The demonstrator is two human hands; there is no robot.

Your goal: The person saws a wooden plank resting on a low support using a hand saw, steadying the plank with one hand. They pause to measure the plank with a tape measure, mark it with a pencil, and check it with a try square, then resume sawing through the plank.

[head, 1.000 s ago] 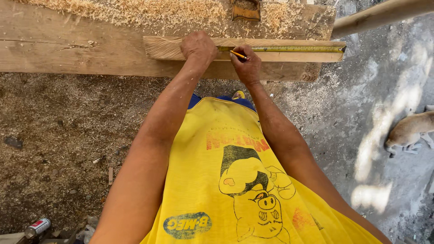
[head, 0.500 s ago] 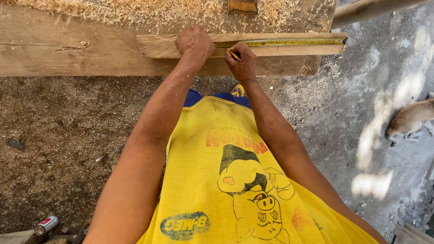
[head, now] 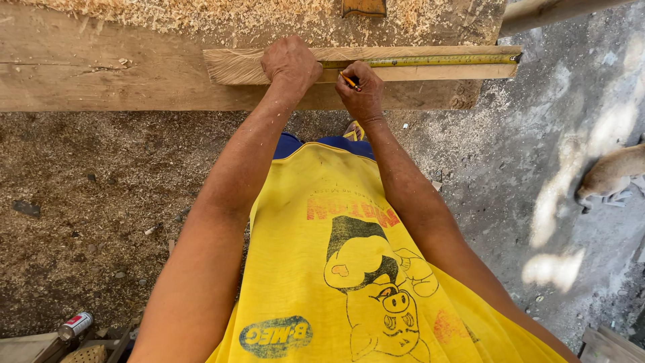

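A narrow wooden strip [head: 235,66] lies along a thick wooden bench plank [head: 101,74]. A yellow measuring tape [head: 437,60] is stretched along the strip to its right end. My left hand [head: 290,62] presses down on the strip and the tape's near end. Beside it, my right hand [head: 363,91] grips a short orange pencil [head: 349,81], its tip on the strip just below the tape.
Sawdust and shavings [head: 168,17] cover the bench top and the ground below. A brown tool handle [head: 363,7] lies at the bench's far edge. A small can [head: 74,325] lies bottom left. A tan animal [head: 615,173] stands at the right on concrete.
The view has shifted slightly, with the bench lower in frame. Both hands stay on the strip, the pencil still at the tape.
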